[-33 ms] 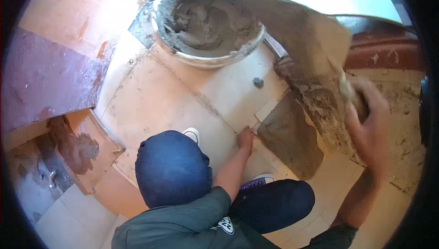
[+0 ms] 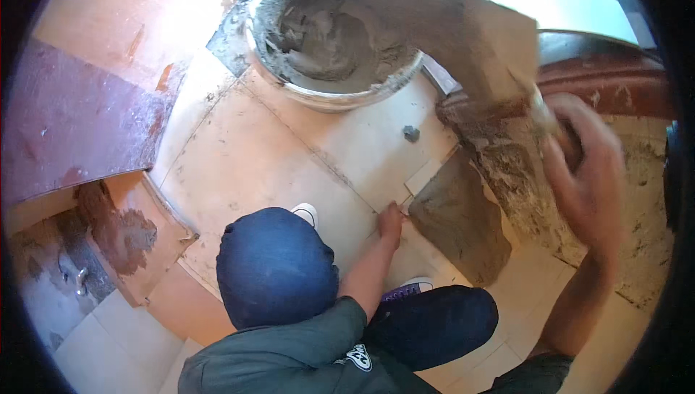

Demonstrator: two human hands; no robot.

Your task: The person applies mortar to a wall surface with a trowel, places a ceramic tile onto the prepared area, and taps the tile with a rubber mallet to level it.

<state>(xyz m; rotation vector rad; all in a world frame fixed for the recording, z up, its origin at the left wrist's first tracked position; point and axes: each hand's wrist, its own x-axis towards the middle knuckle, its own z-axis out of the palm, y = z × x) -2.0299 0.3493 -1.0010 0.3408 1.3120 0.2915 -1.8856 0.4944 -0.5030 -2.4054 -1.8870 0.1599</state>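
My right hand [image 2: 583,169] is wrapped round the handle of a large trowel [image 2: 499,46]. The trowel's broad blade is smeared with grey-brown mortar, and its far end reaches over the round bucket [image 2: 347,101]. Wet mortar [image 2: 333,43] fills much of that bucket. Lower down, my left hand [image 2: 391,224] is closed at the left edge of a tile piece [image 2: 460,216] coated in mortar. A pale strip shows along the tile's upper left side. The fingertips of my left hand are partly hidden.
A small grey lump [image 2: 411,133] lies on the pale tiled floor [image 2: 289,148]. On the right runs a rough, mortar-stained ledge [image 2: 514,169] beside a dark red edge [image 2: 615,82]. Purple-brown panel [image 2: 87,119] stands at the left, above a small metal tap [image 2: 82,282].
My right hand and the trowel have shifted slightly, the blade moving left, further over the bucket. My left hand stays at the tile's edge.
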